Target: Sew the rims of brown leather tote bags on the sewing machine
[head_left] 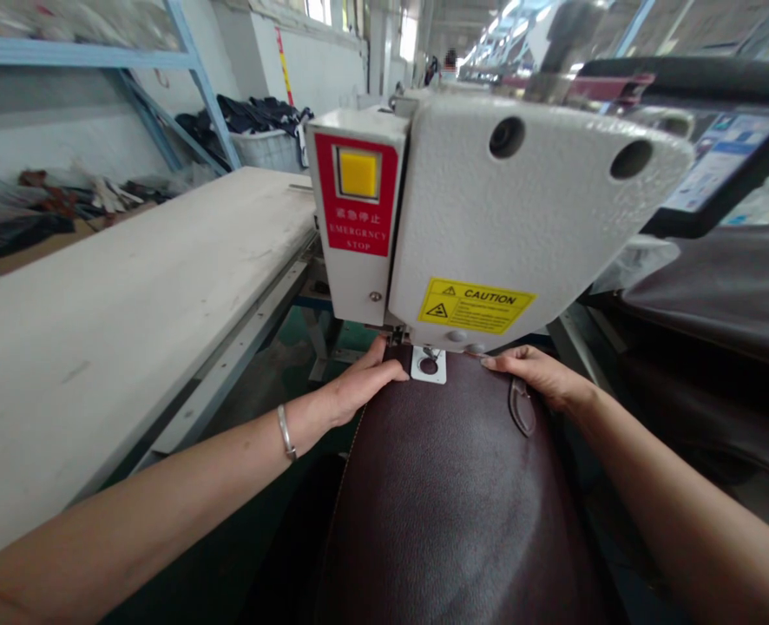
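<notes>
A large dark brown leather piece [446,486] drapes toward me from under the head of a white sewing machine [521,200]. A small white metal plate with a round hole [437,375] presses on the leather beneath the head. On the left edge, my left hand [364,382] grips the leather, thumb on top, just beside the plate. My right hand [534,371] pinches the leather to the right of the plate. Below that hand hangs a small leather strap loop [521,408]. The fingers under the leather are hidden.
A red panel with a yellow emergency stop button [358,174] faces me. A long pale tabletop [163,286] runs along the left. More brown leather [723,295] is piled at right, below a screen [716,161]. A blue shelf frame [202,87] stands behind left.
</notes>
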Available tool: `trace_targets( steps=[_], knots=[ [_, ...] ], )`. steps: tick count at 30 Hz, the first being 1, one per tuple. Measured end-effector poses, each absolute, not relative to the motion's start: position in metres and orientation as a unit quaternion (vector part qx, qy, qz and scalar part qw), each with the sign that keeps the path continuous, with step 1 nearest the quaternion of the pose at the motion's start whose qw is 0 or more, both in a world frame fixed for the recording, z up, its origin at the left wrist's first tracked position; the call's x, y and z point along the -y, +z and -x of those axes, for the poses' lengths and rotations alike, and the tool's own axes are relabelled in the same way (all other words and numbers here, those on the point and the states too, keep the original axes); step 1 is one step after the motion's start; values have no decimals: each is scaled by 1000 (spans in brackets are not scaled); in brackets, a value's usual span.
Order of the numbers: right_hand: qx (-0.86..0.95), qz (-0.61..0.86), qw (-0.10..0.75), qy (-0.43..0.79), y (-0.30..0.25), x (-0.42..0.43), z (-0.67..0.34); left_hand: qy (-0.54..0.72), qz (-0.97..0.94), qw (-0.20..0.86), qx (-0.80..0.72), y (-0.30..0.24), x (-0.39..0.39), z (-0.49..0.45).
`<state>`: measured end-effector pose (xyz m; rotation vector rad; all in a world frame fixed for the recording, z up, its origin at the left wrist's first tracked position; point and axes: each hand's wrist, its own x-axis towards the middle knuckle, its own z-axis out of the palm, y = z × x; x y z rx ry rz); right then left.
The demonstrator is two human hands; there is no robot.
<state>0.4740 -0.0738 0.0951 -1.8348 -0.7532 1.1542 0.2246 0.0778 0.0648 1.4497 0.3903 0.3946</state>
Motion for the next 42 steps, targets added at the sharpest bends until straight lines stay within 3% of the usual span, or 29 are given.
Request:
trace_targets(
  steps=[11, 42],
  knots=[
    [362, 726, 400, 426, 99, 81, -469, 172, -620, 731, -226, 66, -76, -228],
    [382, 745, 380, 394, 102, 87, -465, 232, -613, 731, -189, 57, -72, -235]
  ],
)
